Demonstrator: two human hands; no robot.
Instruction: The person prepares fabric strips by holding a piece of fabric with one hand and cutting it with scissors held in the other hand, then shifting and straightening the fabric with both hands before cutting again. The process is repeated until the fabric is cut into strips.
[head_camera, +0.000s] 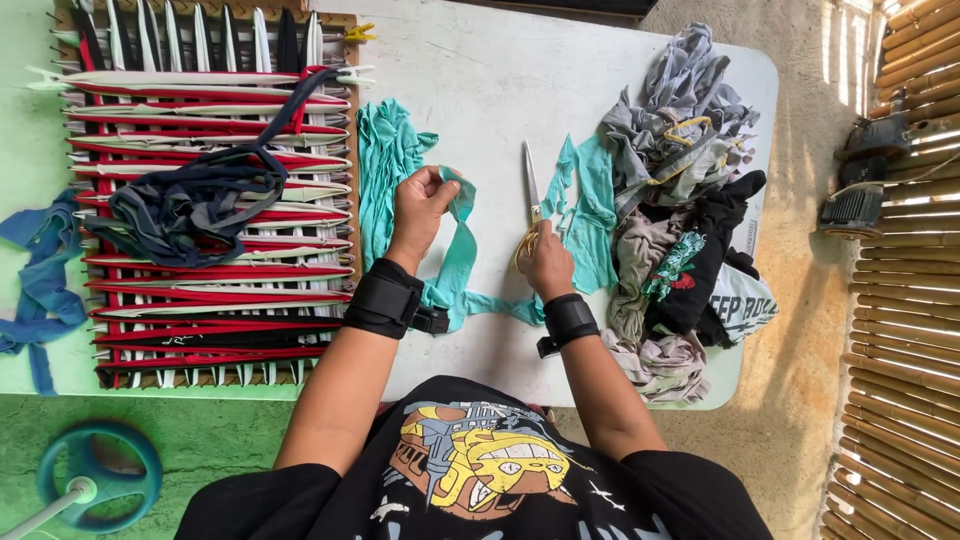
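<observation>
My left hand (420, 208) pinches the end of a teal fabric strip (458, 262), lifted a little off the white table (480, 70). The strip loops down past my left wrist and runs right under my right wrist. My right hand (548, 262) grips the yellow handles of a pair of scissors (529, 190), whose blades lie closed on the table and point away from me. More teal fabric lies left (385, 160) and right (592, 205) of the scissors. Both wrists wear black bands.
A wooden weaving frame (205, 190) with red, white and black strips sits at the left, a dark blue strip bundle (190, 205) on it. A pile of grey, black and printed clothes (680, 190) fills the table's right side. Blue strips (40, 280) lie far left; a bamboo wall (910, 300) stands right.
</observation>
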